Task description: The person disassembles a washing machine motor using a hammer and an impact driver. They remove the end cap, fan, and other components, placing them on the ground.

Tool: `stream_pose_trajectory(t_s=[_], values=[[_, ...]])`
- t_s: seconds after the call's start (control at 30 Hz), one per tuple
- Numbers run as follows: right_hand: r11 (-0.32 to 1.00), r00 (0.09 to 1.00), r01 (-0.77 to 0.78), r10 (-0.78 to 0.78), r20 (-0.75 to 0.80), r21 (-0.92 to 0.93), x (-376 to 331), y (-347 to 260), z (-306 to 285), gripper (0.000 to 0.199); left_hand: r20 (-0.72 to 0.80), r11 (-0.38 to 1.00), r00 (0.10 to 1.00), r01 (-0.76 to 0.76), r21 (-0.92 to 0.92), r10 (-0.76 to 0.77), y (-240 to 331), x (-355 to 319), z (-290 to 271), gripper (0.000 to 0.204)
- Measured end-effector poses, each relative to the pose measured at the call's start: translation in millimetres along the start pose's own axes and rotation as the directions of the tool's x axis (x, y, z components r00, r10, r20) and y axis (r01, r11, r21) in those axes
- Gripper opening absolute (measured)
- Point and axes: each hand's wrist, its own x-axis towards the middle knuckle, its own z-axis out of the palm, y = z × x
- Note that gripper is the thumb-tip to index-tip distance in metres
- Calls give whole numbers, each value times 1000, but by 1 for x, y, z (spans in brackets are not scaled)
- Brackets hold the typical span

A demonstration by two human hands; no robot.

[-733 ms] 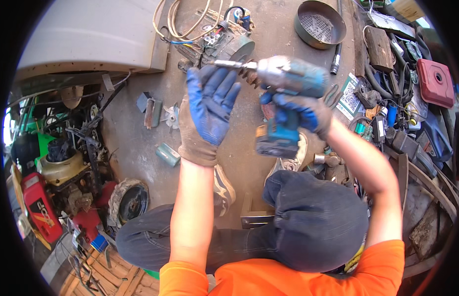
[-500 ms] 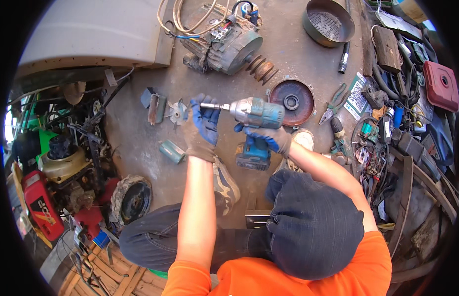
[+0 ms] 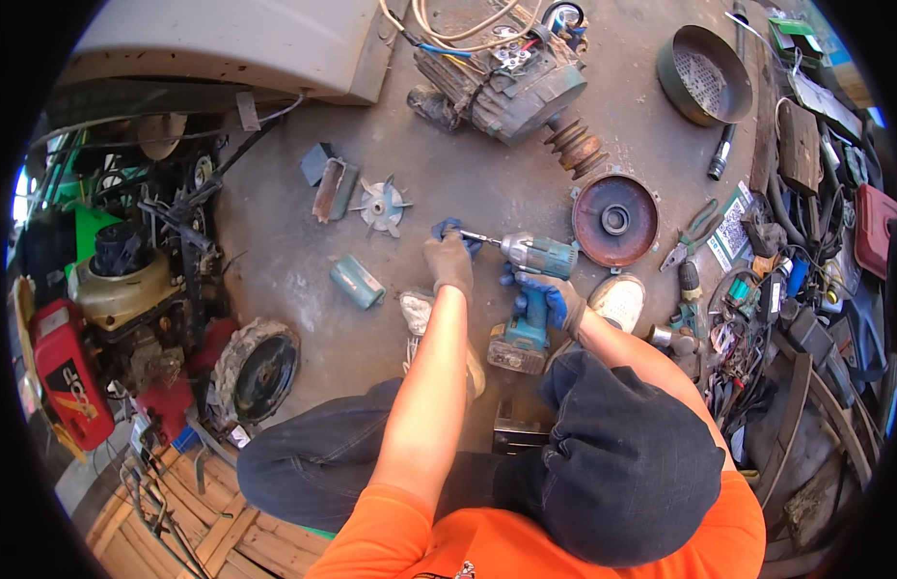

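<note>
My right hand (image 3: 555, 297), in a grey glove with blue fingers, grips the handle of a teal and silver cordless impact driver (image 3: 540, 255). The driver points left, its battery hanging toward me. At the front of the tool my gloved left hand (image 3: 451, 255) has its fingers closed on the tip of the metal driver bit (image 3: 479, 237); its fingertips are partly hidden. Beyond that hand lies a metal fan (image 3: 382, 206) with several blades. A teal cylinder (image 3: 358, 281) rests on the floor to its left.
An electric motor (image 3: 516, 92) with loose wires and a spring-like shaft stands ahead. Right of the driver lies a round reddish cover (image 3: 615, 221), with pliers (image 3: 690, 235) past it. A deep pan (image 3: 704, 75) sits far right. Machinery and a wheel (image 3: 260, 372) crowd the left.
My left hand has gone from an opened palm beside the bit to fingers closed on its tip. Both hands and the driver sit a little nearer to me. The whole view has shifted.
</note>
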Motion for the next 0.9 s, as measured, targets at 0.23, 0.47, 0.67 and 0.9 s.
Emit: stream_pose_trajectory(t_s=[0.23, 0.47, 0.67, 0.9], values=[[998, 993, -55, 58, -103, 39, 15, 12, -17, 32, 8, 964, 978, 206, -171, -208, -20, 13, 18, 25], [992, 939, -127, 114, -325, -19, 4, 4, 7, 28, -42, 962, 995, 73, -262, -87, -27, 16, 15, 18], [922, 887, -246, 89, -453, -300, 6, 5, 6, 36, -105, 998, 992, 70, 2, -70, 3, -11, 30, 16], [499, 899, -346, -66, -433, -794, -10, -10, 17, 80, -153, 949, 977, 96, -299, -147, -19, 20, 22, 19]])
